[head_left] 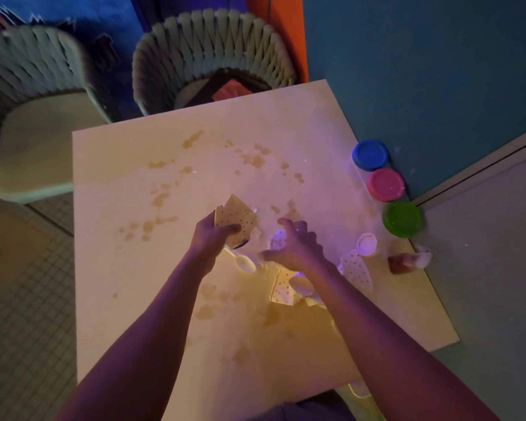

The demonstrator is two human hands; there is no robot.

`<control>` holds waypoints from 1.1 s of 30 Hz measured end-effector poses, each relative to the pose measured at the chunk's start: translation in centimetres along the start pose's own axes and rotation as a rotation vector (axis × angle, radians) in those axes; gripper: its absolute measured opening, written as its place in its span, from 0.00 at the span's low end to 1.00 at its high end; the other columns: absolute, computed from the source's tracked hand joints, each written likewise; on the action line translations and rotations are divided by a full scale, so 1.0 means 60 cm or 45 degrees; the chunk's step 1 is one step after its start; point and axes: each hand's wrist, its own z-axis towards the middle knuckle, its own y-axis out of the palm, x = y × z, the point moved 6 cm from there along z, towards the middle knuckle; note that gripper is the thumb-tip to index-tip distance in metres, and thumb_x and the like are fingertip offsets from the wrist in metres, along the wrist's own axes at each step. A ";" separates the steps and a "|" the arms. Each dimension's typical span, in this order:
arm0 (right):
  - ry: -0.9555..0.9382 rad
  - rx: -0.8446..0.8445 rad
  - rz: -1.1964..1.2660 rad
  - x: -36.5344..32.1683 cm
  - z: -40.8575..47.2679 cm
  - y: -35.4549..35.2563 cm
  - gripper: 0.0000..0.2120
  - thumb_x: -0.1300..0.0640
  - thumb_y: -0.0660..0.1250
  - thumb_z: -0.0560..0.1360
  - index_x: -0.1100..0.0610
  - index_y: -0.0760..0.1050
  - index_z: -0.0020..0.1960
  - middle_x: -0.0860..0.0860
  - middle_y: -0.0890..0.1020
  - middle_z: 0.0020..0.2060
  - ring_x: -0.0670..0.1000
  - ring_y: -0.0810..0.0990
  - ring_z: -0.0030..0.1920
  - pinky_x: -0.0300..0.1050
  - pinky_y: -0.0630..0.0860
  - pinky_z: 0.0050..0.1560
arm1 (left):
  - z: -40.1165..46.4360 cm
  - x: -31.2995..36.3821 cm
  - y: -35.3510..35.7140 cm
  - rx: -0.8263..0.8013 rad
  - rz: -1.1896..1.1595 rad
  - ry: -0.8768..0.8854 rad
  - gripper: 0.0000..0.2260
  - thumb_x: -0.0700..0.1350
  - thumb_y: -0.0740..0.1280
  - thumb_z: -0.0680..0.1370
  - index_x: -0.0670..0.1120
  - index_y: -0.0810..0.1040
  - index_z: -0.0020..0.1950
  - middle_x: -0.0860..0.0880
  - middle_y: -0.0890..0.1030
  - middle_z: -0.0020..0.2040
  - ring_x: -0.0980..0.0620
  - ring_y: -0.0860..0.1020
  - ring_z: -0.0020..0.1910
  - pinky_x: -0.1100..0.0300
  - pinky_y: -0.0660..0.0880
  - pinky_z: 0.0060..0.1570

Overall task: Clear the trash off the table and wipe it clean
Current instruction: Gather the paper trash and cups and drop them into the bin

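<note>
— Trash first: where is it on the table (110, 268)?

— Mostly in the middle and toward the right edge. I see a dotted paper piece (281, 291) lying flat just under my right forearm, another dotted scrap (356, 270) further right, a white plastic spoon (245, 263) between my wrists, and a small white lid (366, 244) near the right edge. A brownish crumpled wrapper (407, 261) sits at the right edge itself. Brown stains (257, 159) are scattered across the far half.

— Your left hand (214, 235)?

— Fingers curled tight around a wad of dotted napkins (236, 221), lifted above the table's centre.

— And the right hand (295, 244)?

— Fingers spread wide, holding nothing, hovering over the white scraps just beside the left.

— Anything else?

— Three tubs along the right edge: blue lid (370, 154), pink lid (385, 184), green lid (403, 218). Two woven chairs (213, 50) stand beyond the far edge.
</note>
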 end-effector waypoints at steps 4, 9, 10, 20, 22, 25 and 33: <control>0.008 0.053 -0.137 -0.005 -0.015 0.030 0.43 0.42 0.74 0.66 0.44 0.56 0.75 0.52 0.61 0.69 0.60 0.68 0.64 0.55 0.68 0.61 | -0.036 -0.019 -0.014 0.002 0.010 0.015 0.20 0.40 0.70 0.66 0.44 0.82 0.58 0.41 0.85 0.50 0.41 0.83 0.47 0.50 0.80 0.43; 0.024 0.094 -0.073 -0.004 -0.020 0.026 0.37 0.49 0.71 0.68 0.46 0.59 0.73 0.53 0.63 0.68 0.60 0.69 0.64 0.55 0.69 0.62 | -0.064 -0.039 -0.028 0.028 0.056 -0.004 0.20 0.43 0.71 0.65 0.45 0.81 0.57 0.41 0.84 0.51 0.38 0.82 0.52 0.47 0.78 0.46; 0.033 0.099 -0.050 -0.004 -0.022 0.019 0.37 0.49 0.71 0.68 0.45 0.60 0.73 0.52 0.63 0.68 0.60 0.69 0.64 0.54 0.69 0.62 | -0.069 -0.042 -0.029 0.027 0.063 -0.001 0.20 0.43 0.71 0.65 0.45 0.81 0.57 0.42 0.85 0.51 0.37 0.82 0.53 0.46 0.79 0.47; 0.018 -0.023 0.074 0.030 -0.092 -0.032 0.43 0.42 0.79 0.62 0.42 0.63 0.72 0.53 0.65 0.66 0.57 0.66 0.67 0.55 0.69 0.66 | -0.105 -0.075 -0.020 -0.078 -0.004 -0.040 0.20 0.43 0.71 0.67 0.48 0.81 0.59 0.44 0.85 0.53 0.39 0.82 0.54 0.34 0.78 0.56; 0.013 -0.071 -0.049 0.036 -0.109 -0.011 0.47 0.41 0.79 0.62 0.42 0.59 0.74 0.54 0.65 0.67 0.57 0.64 0.68 0.54 0.69 0.65 | -0.111 -0.084 -0.018 -0.075 -0.006 -0.063 0.21 0.43 0.72 0.66 0.48 0.81 0.59 0.45 0.85 0.53 0.39 0.83 0.54 0.34 0.78 0.56; 0.016 -0.075 -0.238 0.041 -0.117 0.025 0.50 0.37 0.77 0.61 0.43 0.55 0.75 0.55 0.67 0.66 0.59 0.64 0.67 0.53 0.68 0.62 | -0.122 -0.094 -0.011 -0.090 -0.010 -0.089 0.24 0.42 0.71 0.66 0.46 0.79 0.62 0.45 0.85 0.52 0.42 0.84 0.52 0.37 0.80 0.54; -0.027 -0.039 -0.299 0.041 -0.117 0.080 0.53 0.38 0.79 0.59 0.41 0.53 0.75 0.55 0.67 0.65 0.59 0.67 0.64 0.54 0.71 0.56 | -0.146 -0.118 -0.014 -0.112 0.031 -0.132 0.24 0.43 0.72 0.66 0.45 0.78 0.63 0.46 0.85 0.52 0.47 0.84 0.48 0.43 0.81 0.51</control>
